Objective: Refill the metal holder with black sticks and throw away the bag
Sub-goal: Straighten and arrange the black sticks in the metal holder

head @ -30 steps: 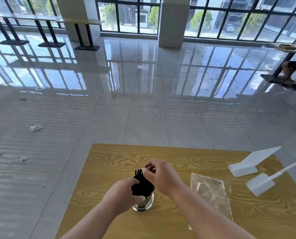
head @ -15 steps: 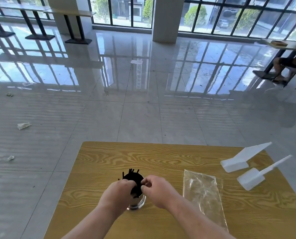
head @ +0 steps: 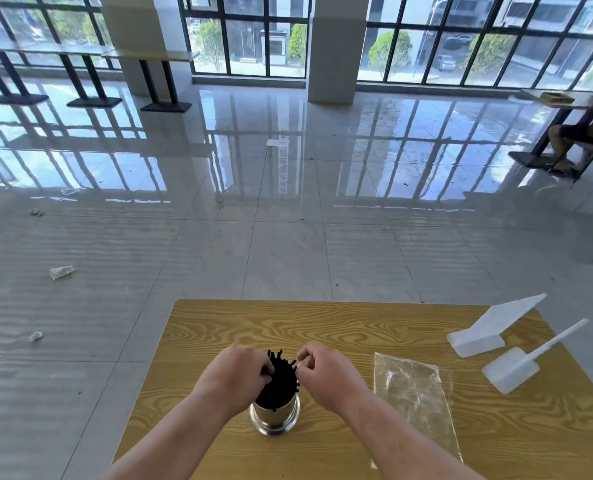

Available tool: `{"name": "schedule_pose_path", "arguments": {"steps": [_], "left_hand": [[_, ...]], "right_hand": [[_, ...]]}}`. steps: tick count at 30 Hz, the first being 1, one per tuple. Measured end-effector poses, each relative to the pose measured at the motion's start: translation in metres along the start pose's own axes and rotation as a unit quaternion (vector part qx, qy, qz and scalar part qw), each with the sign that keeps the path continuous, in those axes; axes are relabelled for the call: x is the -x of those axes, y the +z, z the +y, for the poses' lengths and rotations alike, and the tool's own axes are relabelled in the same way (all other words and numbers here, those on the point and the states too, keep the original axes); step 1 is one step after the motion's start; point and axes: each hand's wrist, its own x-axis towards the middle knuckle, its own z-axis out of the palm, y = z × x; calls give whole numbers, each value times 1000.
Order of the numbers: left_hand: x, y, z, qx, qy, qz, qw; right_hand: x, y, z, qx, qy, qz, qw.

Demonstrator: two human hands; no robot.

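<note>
A shiny metal holder (head: 275, 418) stands near the front middle of the wooden table (head: 340, 330). A dense bunch of black sticks (head: 278, 379) stands in it, tips fanning out above the rim. My left hand (head: 234, 379) curls round the left side of the bunch. My right hand (head: 326, 375) has curled fingers pinching at the stick tips on the right side. The clear plastic bag (head: 414, 393) lies flat and empty on the table to the right of the holder, apart from both hands.
Two white plastic stands (head: 492, 327) (head: 516, 365) lie at the table's right edge. Beyond the table is glossy tiled floor with scraps of litter (head: 61, 271). A seated person (head: 579, 133) is at far right. Tables stand by the windows.
The hands have shifted on the bunch of sticks: both now sit on either side of it, and the sticks stand deeper in the holder. The bag has not moved.
</note>
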Motion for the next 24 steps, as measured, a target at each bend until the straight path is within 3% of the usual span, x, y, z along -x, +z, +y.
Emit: {"name": "schedule_pose_path", "arguments": {"steps": [12,16,18,20,22,24], "left_hand": [[0,-89,3,80,-51,35,995],[-2,-105,-5,133,-59,119,982],[-4,-105,-8,226,-68,188,953],[-4,-101,-10,369,-87,217,900],[-2,-93,-8,519,-100,182,829],[0,-81,-6,619,-117,125,766]], "right_hand": [[1,-18,-14,-10,-22,99,995],[0,-22,-18,-64,-7,107,992],[-1,-25,-17,-128,12,72,989],[0,-29,-22,-206,27,-22,978],[2,-31,-31,-293,47,-117,948],[1,-32,-41,-409,75,-154,896]]}}
